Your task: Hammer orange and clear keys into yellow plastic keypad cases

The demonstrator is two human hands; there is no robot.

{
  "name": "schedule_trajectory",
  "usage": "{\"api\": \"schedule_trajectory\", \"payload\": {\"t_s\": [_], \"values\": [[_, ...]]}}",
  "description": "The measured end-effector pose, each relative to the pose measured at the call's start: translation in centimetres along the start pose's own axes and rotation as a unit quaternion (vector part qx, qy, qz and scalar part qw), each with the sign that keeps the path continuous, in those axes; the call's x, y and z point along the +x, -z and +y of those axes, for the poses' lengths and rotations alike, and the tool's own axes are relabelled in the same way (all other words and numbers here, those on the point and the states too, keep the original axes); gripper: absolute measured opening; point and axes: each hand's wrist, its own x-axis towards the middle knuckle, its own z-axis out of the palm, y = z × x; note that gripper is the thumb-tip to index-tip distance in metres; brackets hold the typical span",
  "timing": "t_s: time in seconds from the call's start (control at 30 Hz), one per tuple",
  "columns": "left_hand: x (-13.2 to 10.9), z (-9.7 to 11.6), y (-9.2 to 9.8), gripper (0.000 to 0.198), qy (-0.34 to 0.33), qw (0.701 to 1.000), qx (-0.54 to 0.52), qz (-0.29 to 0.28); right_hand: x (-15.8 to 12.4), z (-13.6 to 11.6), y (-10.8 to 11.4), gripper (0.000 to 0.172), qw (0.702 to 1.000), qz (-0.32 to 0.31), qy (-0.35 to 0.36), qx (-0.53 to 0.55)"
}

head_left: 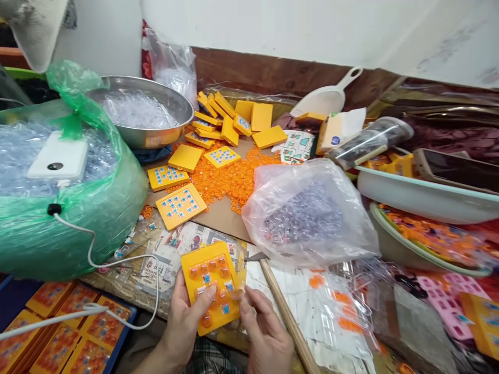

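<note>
My left hand (191,317) grips a yellow plastic panel (213,311) by its left side, thumb lying across the face. Rows of small clear caps cover much of the panel, over orange and blue inserts. At its right edge, the fingers of my right hand (267,330) are pinched on a small clear plastic piece (236,294), which is partly blurred. Beyond the hands lies another yellow panel (181,206) with blue-and-white inserts and no caps. A loose heap of orange rings (222,179) spreads behind it, and a bag of small clear pieces (307,213) stands to the right.
A hammer (286,311) lies just right of my hands. Stacked yellow panels (232,117) sit at the back. On the left are a green bag (117,218) with a white power bank (58,156), a metal bowl (156,136), and a blue crate (127,324) of finished-looking panels.
</note>
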Motion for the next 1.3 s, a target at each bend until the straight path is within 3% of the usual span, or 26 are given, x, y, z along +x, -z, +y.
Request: {"api": "schedule_trajectory", "payload": {"t_s": [0.1,0.23,0.3,0.47,0.6,0.67,0.73,0.8,0.83,0.9,0.97,1.03,1.1,1.2,1.3], "values": [[-0.3,-0.8,0.0,0.060,-0.037,0.998,0.041,0.026,-0.3,1.1,-0.8,0.020,0.998,-0.004,0.067,-0.008],[0.0,-2.1,0.2,0.060,-0.073,0.986,0.094,0.117,-0.8,1.3,-1.4,0.017,0.995,-0.002,0.096,0.024],[0.2,-2.3,0.2,0.059,-0.081,0.983,0.096,0.134,-0.9,0.6,-1.5,0.015,0.996,-0.012,0.063,0.058],[0.4,-1.8,0.4,0.059,-0.065,0.978,0.155,0.121,-0.2,-1.0,-1.1,0.025,0.974,-0.066,-0.129,0.176],[0.3,-2.1,0.5,0.060,-0.111,0.963,0.188,0.155,0.2,-0.6,-0.9,0.038,0.963,-0.059,-0.138,0.224],[0.5,-2.0,0.4,0.058,-0.124,0.961,0.186,0.161,0.6,-0.6,-0.8,0.039,0.969,-0.067,-0.127,0.199],[0.8,-1.4,0.1,0.057,-0.100,0.970,0.171,0.142,1.9,-1.4,-0.4,0.040,0.982,-0.114,-0.100,0.117],[1.2,-0.5,-0.1,0.060,-0.041,0.985,0.142,0.090,4.1,-3.2,0.3,0.038,0.984,-0.172,-0.011,-0.031],[1.4,0.0,-0.2,0.063,-0.005,0.991,0.124,0.059,5.5,-4.3,0.7,0.034,0.972,-0.190,0.061,-0.120],[1.7,0.9,-0.3,0.068,0.059,0.995,0.084,0.016,8.5,-6.8,1.3,0.026,0.911,-0.103,0.263,-0.301],[1.9,1.4,-0.1,0.071,0.102,0.993,0.058,0.007,10.8,-8.8,1.1,0.022,0.879,-0.071,0.325,-0.342],[1.9,1.4,0.2,0.069,0.133,0.990,0.041,0.001,12.1,-9.9,0.0,0.022,0.860,-0.081,0.356,-0.357],[1.8,1.3,0.6,0.063,0.164,0.986,0.025,-0.015,12.2,-9.8,-2.1,0.022,0.835,-0.134,0.380,-0.375],[1.2,1.3,1.1,0.051,0.204,0.978,0.018,-0.043,11.6,-8.0,-6.0,0.018,0.778,-0.253,0.398,-0.415],[0.5,1.7,1.7,0.048,0.229,0.972,0.025,-0.047,11.4,-5.6,-9.3,0.016,0.732,-0.319,0.397,-0.453]]}}
